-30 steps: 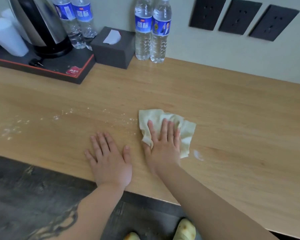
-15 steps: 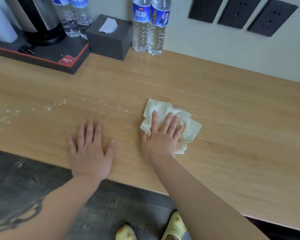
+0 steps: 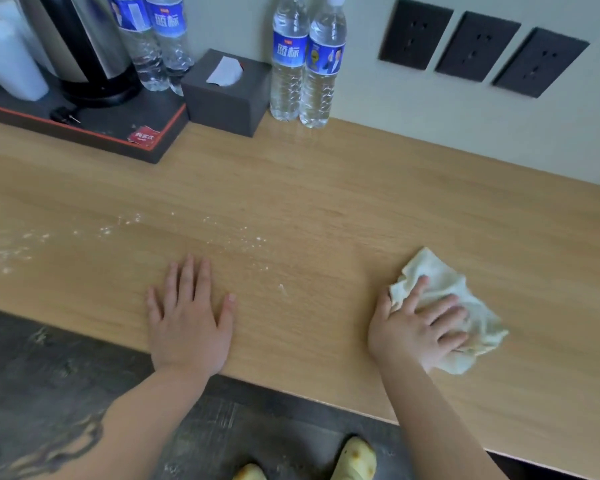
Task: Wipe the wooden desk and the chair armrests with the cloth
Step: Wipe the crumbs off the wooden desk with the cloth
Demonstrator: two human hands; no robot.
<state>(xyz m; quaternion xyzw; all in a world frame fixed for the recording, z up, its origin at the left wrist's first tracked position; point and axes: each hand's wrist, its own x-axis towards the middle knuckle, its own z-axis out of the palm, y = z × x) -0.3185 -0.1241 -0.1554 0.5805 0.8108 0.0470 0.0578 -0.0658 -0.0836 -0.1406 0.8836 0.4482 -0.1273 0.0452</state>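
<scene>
white cups [image 3: 6,64]: at the far left on the tray, blurred, just beside the kettle.
kettle [image 3: 87,50]: steel body on a black base, standing on the tray.
tray [image 3: 153,133]: black with a red edge line, against the wall at the back left of the desk; a small red packet [image 3: 140,136] lies near its front right corner.
left bottles [image 3: 153,39]: two clear water bottles with blue labels, upright, side by side, at the back of the tray behind the kettle.
tissue box [image 3: 226,98]: dark grey cube, just beside the tray's right end, a white tissue showing in its slot.
right bottles [image 3: 307,60]: two more blue-labelled water bottles, upright, touching each other, just right of the tissue box, by the wall.
crumbs [image 3: 118,230]: pale specks scattered in a band across the left and middle of the desk, beyond the left hand.
wooden desk [image 3: 326,202]: light wood top, running the full width.
left hand [image 3: 189,323]: flat, palm down on the desk near its front edge, fingers spread, holding nothing.
right hand [image 3: 418,329]: well apart from the left, pressing down on the cloth with fingers spread over it.
cloth [image 3: 478,320]: pale yellow, crumpled, lying on the desk's right part under the right hand, spilling out past the fingertips.
wall sockets [image 3: 478,46]: three dark plates in a row on the wall, upper right.
slippers [image 3: 357,459]: yellow, on the dark floor below the desk edge.
</scene>
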